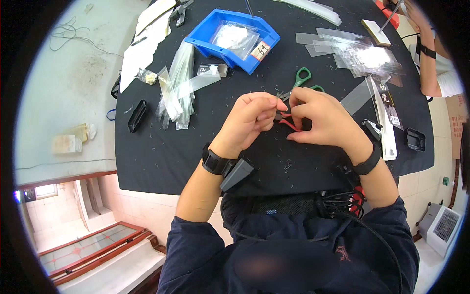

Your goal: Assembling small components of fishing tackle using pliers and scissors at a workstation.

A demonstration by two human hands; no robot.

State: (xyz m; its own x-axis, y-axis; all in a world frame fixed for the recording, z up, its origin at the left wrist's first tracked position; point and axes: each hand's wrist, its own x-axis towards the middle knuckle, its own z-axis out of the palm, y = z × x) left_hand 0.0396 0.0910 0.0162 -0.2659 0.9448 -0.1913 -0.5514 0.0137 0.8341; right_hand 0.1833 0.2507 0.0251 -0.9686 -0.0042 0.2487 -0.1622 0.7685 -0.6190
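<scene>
My left hand (253, 119) is closed in a pinch over the middle of the table. What lies between its thumb and finger is too small to make out. Close beside it, my right hand (320, 117) curls around a pair of small red-handled pliers (291, 126), whose metal jaws point toward the left fingers. Just beyond both hands lie green-handled scissors (302, 77), partly covered by the right hand.
A blue bin (205, 43) of small plastic bags stands at the far side of the black-covered table (161, 161). Clear plastic sleeves (182, 93) lie left, more sleeves (362, 56) right. A stapler (373, 128) is near my right wrist. Another person's arm (427, 59) reaches in at right.
</scene>
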